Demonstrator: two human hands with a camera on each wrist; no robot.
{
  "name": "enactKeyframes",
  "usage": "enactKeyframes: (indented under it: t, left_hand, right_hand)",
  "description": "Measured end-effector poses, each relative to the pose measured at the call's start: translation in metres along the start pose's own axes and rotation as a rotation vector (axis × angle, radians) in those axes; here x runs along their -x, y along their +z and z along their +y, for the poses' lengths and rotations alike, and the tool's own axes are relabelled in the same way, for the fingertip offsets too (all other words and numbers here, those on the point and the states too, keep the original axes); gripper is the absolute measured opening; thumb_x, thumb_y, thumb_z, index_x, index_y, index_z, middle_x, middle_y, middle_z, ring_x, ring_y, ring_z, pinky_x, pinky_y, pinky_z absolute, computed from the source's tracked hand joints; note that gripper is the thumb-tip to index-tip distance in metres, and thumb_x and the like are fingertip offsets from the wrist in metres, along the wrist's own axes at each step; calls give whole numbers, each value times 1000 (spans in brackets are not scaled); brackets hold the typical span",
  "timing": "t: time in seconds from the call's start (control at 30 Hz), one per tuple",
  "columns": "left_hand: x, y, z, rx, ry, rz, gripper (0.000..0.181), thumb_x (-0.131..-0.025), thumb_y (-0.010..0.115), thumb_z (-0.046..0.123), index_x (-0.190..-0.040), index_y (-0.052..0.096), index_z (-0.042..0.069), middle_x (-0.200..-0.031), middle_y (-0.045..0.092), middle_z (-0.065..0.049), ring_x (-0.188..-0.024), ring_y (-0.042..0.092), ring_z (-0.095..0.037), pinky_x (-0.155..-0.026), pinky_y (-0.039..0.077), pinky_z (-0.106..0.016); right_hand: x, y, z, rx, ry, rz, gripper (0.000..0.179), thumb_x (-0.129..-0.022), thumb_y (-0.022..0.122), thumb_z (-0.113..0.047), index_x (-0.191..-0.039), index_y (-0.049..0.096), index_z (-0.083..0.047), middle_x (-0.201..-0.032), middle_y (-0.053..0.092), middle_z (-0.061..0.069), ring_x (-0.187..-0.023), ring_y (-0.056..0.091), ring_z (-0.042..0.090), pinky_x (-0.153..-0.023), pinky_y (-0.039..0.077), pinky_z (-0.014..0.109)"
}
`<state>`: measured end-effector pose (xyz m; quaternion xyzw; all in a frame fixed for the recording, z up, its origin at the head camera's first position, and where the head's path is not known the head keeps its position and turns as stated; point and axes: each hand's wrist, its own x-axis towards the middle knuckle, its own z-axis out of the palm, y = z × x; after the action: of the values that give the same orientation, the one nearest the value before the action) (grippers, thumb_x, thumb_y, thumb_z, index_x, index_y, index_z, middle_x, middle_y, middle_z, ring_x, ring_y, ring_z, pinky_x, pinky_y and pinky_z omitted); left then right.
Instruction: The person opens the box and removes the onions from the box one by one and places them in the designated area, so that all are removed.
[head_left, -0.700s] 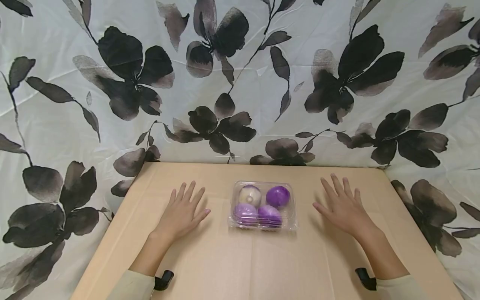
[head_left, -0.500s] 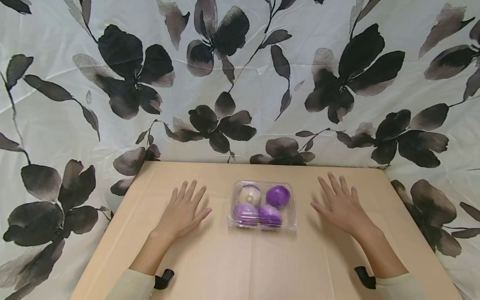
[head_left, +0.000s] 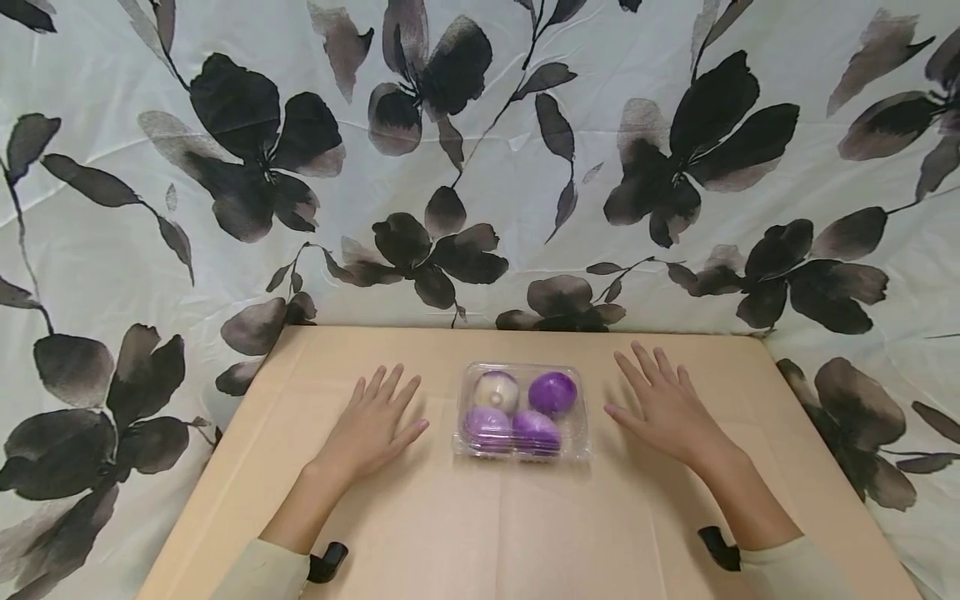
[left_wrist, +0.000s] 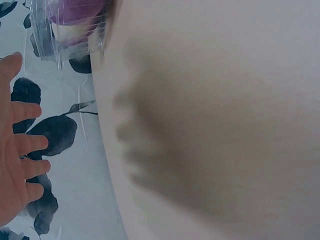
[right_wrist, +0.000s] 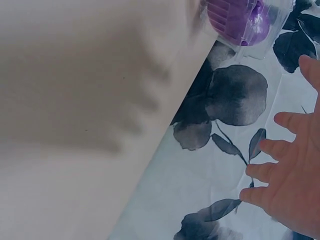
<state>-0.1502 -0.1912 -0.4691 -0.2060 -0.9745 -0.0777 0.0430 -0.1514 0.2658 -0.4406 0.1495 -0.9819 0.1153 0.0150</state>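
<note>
Near the far edge of the bench [head_left: 570,533], about midway along it, a clear plastic box [head_left: 580,433] holds 4 purple-and-white balls [head_left: 552,392]; left hand [head_left: 367,429] and right hand [head_left: 663,408] hover at either side, each grip wide, fingers spread.

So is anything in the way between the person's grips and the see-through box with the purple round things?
No, nothing I can see. In the head view, only tabletop shows between the left grip and the see-through box, and between the box and the right grip.
</note>
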Motion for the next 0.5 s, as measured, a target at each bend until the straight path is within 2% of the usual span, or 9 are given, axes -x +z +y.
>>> enactKeyframes:
  t: [0.27,0.5]
  left_hand:
    - [-1,4,4,24,22,-11,71,-103,52,56,-158,42,12,-166,32,-22,-154,26,-45,-126,22,-67]
    - [-5,7,10,51,43,-16,70,-104,51,55,-158,41,12,-166,32,-23,-154,28,-44,-127,22,-66]
  right_hand:
    - [-9,2,-10,-10,-55,-13,84,-100,57,-58,-164,27,-12,-172,15,20,-155,11,53,-122,11,78]
    - [-13,3,-18,-3,-118,-11,82,-100,58,-56,-164,29,-13,-171,18,19,-156,15,50,-123,15,76]
